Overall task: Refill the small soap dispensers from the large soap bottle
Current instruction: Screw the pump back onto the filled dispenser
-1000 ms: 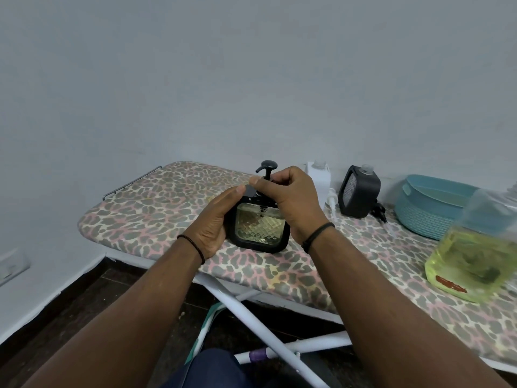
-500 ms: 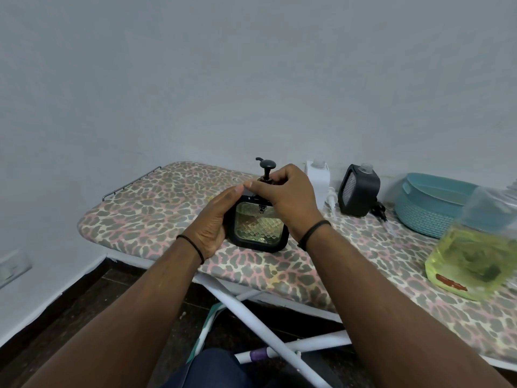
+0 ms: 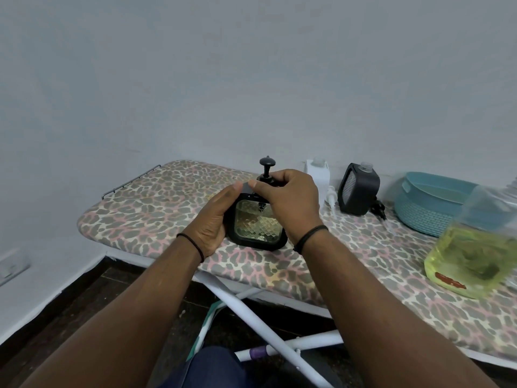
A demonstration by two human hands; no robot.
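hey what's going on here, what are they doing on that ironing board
A person is working on a black soap dispenser standing on the leopard-print ironing board. The left hand holds its side while the right hand has its grip around the pump collar on top, apparently screwing or unscrewing it. The large soap bottle of yellow liquid stands to the right. A white dispenser and another black dispenser, both with pumps off, wait behind, beside a teal basket.

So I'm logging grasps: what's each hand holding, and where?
Both hold the black dispenser: left hand grips its left side, right hand grips the pump collar on top.
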